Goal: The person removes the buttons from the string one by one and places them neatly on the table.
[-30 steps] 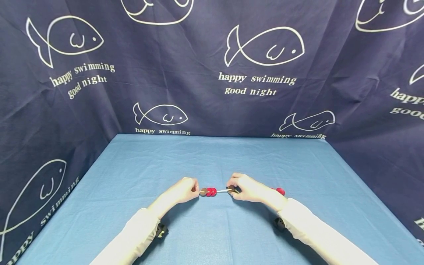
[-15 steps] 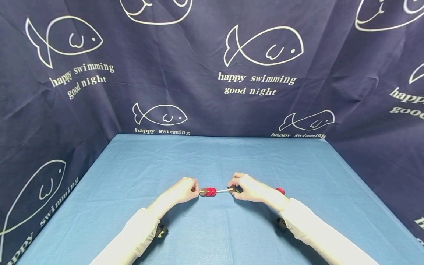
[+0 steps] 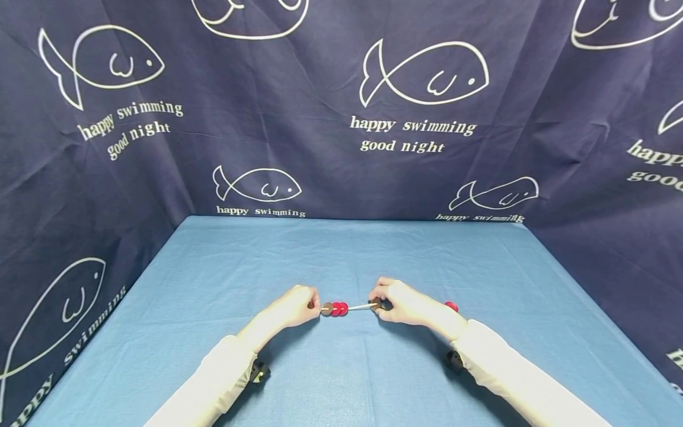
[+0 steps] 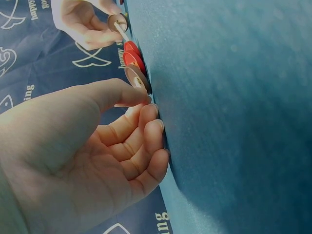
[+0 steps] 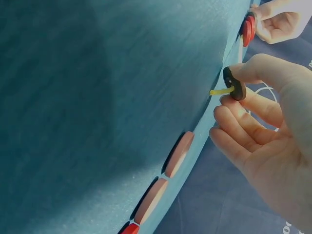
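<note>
A pale lace runs between the two hands, with a brown button and red buttons threaded near its left end. My left hand pinches the lace just beside that brown button; thumb and index fingertip meet there in the left wrist view. Between thumb and fingers of my right hand is another dark brown button. Through it sticks the lace's yellow tip, seen in the right wrist view. The right fingers partly cover this button in the head view.
Two brown buttons and a red button lie in a row on the blue cloth by the right wrist. A red button shows past the right forearm. Dark fish-printed curtains surround the table.
My right hand has shifted slightly to the right with its brown button, and a little more lace shows between the hands. The left hand stays in place.
</note>
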### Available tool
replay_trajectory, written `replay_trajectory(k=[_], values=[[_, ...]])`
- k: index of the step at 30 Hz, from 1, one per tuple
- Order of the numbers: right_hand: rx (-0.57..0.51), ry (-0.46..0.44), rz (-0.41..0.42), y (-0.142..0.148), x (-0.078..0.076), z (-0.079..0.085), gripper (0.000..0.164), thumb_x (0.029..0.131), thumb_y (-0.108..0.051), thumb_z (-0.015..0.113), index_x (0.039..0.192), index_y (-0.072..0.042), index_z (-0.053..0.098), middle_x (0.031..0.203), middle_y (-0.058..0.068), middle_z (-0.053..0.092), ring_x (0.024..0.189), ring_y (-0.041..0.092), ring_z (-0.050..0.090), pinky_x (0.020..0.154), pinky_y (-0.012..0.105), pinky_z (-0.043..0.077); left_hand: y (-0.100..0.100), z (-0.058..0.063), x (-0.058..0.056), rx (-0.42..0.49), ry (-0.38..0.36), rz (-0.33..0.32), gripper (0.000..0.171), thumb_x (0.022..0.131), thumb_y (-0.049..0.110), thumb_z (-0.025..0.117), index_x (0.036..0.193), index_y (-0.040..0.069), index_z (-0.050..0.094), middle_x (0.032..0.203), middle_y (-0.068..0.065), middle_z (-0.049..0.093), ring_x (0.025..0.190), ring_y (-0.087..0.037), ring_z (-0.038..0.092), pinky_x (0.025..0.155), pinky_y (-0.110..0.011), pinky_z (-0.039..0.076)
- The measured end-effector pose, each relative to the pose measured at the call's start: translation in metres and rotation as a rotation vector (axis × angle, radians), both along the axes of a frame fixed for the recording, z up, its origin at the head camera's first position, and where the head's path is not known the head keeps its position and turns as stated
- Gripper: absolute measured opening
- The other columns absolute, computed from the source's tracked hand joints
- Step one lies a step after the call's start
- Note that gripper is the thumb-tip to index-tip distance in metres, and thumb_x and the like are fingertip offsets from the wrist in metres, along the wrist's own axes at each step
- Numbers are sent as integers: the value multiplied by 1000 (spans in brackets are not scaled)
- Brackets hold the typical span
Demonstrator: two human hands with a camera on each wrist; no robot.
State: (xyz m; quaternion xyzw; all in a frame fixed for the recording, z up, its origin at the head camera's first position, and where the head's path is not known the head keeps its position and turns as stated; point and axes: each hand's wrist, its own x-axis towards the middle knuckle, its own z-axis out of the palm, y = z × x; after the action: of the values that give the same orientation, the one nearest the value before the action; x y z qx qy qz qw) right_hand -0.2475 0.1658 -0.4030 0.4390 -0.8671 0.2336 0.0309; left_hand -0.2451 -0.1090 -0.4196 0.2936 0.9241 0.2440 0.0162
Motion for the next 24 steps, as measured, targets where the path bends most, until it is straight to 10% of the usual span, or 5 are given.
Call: replay_trajectory(k=[24], values=[[14,-6,-15,6,0,1,12,76,-2,68,87,-5,66,79,4,55,70,14,54,64,19,44,2,1,1,-1,-5,32,11,78,4,60,69,9,57,63,2,53,57,-9,44,54,-23,38]])
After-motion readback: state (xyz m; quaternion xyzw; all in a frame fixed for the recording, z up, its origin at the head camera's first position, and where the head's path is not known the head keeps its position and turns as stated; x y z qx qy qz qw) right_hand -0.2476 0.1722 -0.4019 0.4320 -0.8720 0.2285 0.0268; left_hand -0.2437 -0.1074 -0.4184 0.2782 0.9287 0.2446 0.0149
